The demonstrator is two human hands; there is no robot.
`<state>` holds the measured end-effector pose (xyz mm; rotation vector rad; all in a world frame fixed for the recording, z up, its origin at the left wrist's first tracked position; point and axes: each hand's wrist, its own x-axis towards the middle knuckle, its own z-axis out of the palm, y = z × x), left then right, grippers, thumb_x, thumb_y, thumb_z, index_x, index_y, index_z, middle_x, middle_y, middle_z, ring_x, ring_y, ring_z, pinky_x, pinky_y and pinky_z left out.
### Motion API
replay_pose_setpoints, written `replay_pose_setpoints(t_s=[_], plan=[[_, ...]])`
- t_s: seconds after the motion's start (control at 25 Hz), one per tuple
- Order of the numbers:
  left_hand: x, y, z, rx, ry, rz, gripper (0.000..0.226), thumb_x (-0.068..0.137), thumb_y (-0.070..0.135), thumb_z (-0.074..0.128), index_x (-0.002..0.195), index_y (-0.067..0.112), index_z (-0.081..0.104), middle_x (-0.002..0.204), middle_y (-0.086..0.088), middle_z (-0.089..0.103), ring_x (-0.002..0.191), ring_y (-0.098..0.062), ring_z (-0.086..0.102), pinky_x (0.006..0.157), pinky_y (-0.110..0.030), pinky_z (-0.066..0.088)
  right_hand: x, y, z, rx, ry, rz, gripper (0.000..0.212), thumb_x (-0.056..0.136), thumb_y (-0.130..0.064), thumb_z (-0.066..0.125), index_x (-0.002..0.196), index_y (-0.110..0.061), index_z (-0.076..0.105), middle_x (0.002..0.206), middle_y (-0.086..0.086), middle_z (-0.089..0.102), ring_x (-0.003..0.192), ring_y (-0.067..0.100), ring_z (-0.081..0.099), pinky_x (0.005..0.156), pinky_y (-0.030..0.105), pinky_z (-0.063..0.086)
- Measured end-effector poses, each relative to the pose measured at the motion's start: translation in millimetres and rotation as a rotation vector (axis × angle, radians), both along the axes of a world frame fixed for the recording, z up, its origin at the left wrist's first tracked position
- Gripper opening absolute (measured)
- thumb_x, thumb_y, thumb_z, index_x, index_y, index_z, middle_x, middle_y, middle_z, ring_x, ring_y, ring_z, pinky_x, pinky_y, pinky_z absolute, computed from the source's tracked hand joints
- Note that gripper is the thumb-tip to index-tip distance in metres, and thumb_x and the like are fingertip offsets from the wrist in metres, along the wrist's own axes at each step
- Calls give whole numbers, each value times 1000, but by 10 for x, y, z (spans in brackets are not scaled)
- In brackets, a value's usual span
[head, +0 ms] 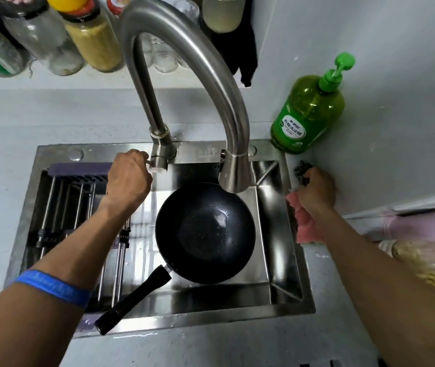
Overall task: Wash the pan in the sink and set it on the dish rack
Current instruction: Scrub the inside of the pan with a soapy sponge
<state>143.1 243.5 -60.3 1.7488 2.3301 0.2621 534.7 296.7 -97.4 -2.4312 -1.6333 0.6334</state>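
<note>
A black pan [204,234] lies in the steel sink [285,260], bowl up, with its black handle [131,300] reaching over the sink's front rim. Directly above it is the faucet spout [233,172]; no water runs. My left hand [127,176] is closed on the faucet lever [155,166] at the tap's base. My right hand [315,186] rests on the counter right of the sink, gripping a dark steel scourer [301,172], with a pink cloth [303,223] under the wrist. The dish rack [71,213] spans the sink's left part.
A green dish soap pump bottle [307,109] stands at the sink's back right corner. Jars and bottles [89,41] line a shelf behind the faucet. Food items and a pink object [422,226] crowd the counter at the far right.
</note>
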Motion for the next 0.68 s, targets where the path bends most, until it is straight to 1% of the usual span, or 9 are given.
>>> replay_pose_setpoints(t_s=[0.04,0.12,0.2,0.28,0.36,0.44,0.52,0.6,0.68], plan=[[-5,-62,-19,-1,-19,26,20,80,-2,55,93,7,67,78,-21,66,73,-40,64,66,-44,56,-9,6,3,4,1,-1,48,78,-6,78,123,-3,61,127,18,63,113,33,59,74,26,41],[8,-237,-11,-14,-42,1,24,92,6,50,109,11,66,81,-23,68,75,-43,65,68,-46,52,-11,24,9,9,-18,21,46,79,-9,77,122,-2,61,128,20,62,119,36,56,93,36,44],[-1,-227,61,-2,-51,-45,18,94,13,50,102,10,66,78,-24,67,74,-44,65,67,-46,53,0,52,18,65,-11,13,33,86,-11,68,117,-2,61,125,22,63,118,38,56,98,42,43],[-53,-104,77,2,-22,-12,15,93,16,54,93,9,67,79,-23,68,76,-44,65,69,-46,54,-33,58,38,205,78,-24,14,93,-14,57,107,-13,57,113,16,64,107,36,60,88,42,47],[-69,-133,81,24,-36,80,16,92,19,57,98,8,68,84,-22,70,77,-41,66,66,-38,51,-156,-23,89,275,235,-24,8,96,-23,51,103,-25,49,104,3,61,96,28,61,79,40,50],[-83,-214,78,44,-114,118,19,94,21,56,86,8,68,76,-17,69,66,-34,63,57,-31,39,-369,-211,131,278,324,-4,11,97,-24,53,107,-23,50,101,-2,59,92,23,61,78,36,49],[-158,-180,51,9,-139,61,23,96,22,54,80,10,66,70,-10,68,57,-23,58,52,-27,36,-603,-452,74,321,402,-29,12,95,-16,56,105,-17,52,98,2,61,89,26,60,76,32,45],[-248,-28,55,-3,-230,23,23,96,29,53,81,16,65,71,-4,70,57,-19,63,49,-29,46,-800,-785,-18,312,466,-81,11,93,-11,60,102,-15,54,95,4,61,85,24,57,71,25,40],[-236,63,85,66,-406,100,16,92,31,56,88,19,65,74,-7,71,64,-26,69,59,-41,57,-907,-1167,-221,221,460,-93,11,93,-8,61,103,-11,58,93,2,61,85,24,57,67,24,37]])
